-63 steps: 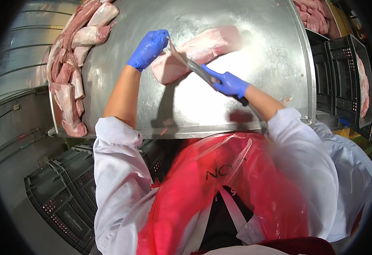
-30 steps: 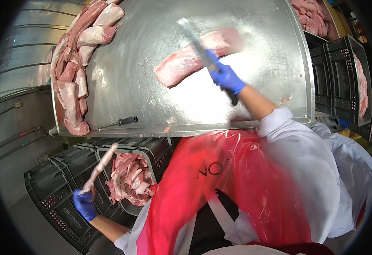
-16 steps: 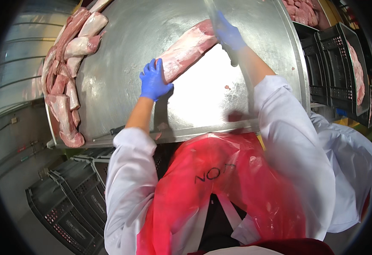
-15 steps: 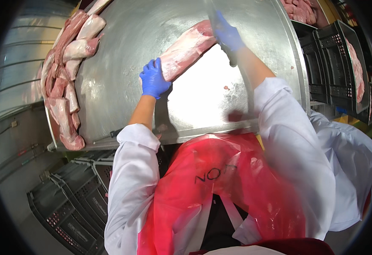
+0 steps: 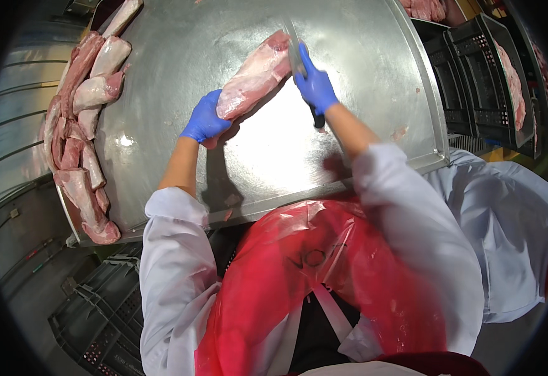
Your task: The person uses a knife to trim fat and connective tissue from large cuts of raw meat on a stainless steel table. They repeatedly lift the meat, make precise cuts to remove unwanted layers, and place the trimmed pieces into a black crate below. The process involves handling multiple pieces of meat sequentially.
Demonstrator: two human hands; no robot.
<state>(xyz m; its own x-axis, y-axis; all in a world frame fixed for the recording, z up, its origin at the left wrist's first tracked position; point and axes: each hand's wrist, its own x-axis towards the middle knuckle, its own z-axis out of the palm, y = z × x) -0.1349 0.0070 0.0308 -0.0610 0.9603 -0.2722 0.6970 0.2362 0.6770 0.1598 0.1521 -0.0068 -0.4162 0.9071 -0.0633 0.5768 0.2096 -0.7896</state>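
Observation:
A long pale-pink cut of meat lies slantwise on the metal table, its far end pointing up and right. My left hand, in a blue glove, is closed round the near end of the meat, and part of its fingers is hidden. In a blue glove too, my right hand grips a knife. The blade is upright beside the far end of the cut, touching it or very close. Below my fist, the black handle's end sticks out.
Several cuts of meat are heaped along the table's left edge. Black crates stand at the right, some holding meat; more crates are at the lower left. A person's white coat is close on my right. Small scraps dot the table.
My left hand's hold has shifted from over the near end to round its side. The knife has moved slightly along the cut's far end, and the whole view has shifted a little.

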